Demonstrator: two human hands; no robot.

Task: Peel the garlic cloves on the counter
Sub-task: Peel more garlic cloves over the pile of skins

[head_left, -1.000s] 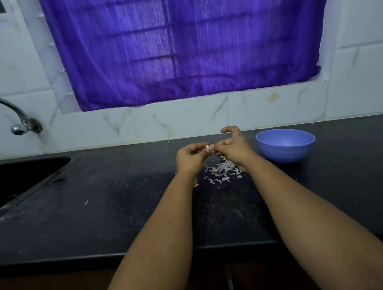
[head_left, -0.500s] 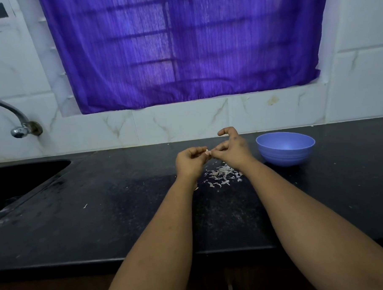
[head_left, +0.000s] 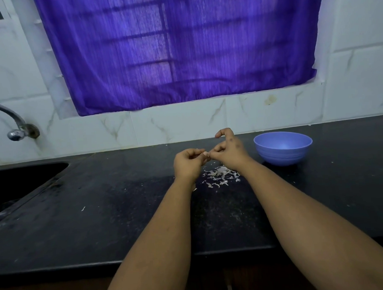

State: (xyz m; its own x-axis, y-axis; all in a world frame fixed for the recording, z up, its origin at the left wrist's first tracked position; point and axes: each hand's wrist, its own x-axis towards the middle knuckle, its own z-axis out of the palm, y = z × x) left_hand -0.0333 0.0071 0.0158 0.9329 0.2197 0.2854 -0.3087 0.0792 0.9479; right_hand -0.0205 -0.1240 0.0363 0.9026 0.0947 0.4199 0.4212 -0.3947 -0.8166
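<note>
Papery skin scraps (head_left: 220,175) piled left of the blue bowl (head_left: 283,148); hands unmoved since a second ago, left hand (head_left: 188,163) and right hand (head_left: 228,153) fingers pinching one garlic clove (head_left: 206,154). Peeling ongoing.

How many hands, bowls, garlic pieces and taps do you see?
Hands: 2 (left hand, right hand)
Bowls: 1 (blue bowl)
Garlic cloves: 1 (garlic clove, pinched by both hands)
Taps: 1 (tap)
Total: 5
</note>
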